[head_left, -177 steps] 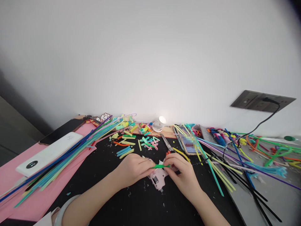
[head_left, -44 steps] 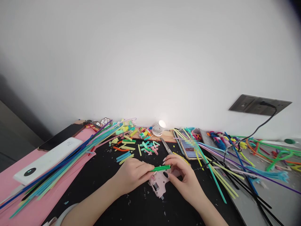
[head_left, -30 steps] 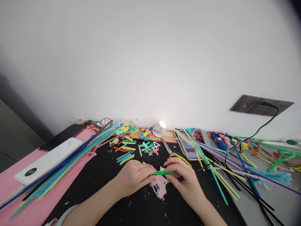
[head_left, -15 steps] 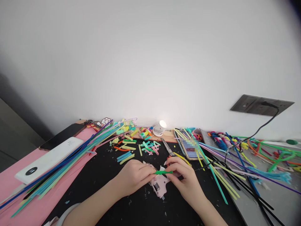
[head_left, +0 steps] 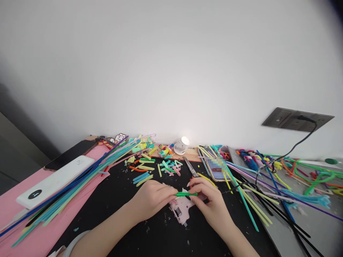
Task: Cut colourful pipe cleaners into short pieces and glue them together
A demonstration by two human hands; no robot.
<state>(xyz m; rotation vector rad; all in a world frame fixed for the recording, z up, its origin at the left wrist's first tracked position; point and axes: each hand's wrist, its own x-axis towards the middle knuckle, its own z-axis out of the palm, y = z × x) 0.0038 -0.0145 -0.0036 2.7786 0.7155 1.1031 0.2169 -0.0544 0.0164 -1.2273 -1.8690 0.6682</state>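
Between my two hands a short green pipe cleaner (head_left: 182, 194) is stretched level. My left hand (head_left: 152, 198) pinches its left end between thumb and fingertips. The right end is held by my right hand (head_left: 207, 198), its fingers closed on it. Just under the green piece a pale pink glue gun (head_left: 180, 211) lies on the black mat, partly covered by my hands. Behind my right hand lie scissors (head_left: 190, 167), their handles partly hidden by my fingers.
Cut pipe cleaner pieces (head_left: 170, 167) lie beyond my hands, near a lit white paper cup (head_left: 182, 145). Long pipe cleaners (head_left: 80, 180) cross a white power bank (head_left: 53, 184) on the left. A phone (head_left: 217, 170) lies to the right. A black cable (head_left: 297, 144) runs from the wall socket (head_left: 288, 119).
Both hands keep their grip on the green pipe cleaner, which has shifted only very slightly. Everything else on the table stays where it was.
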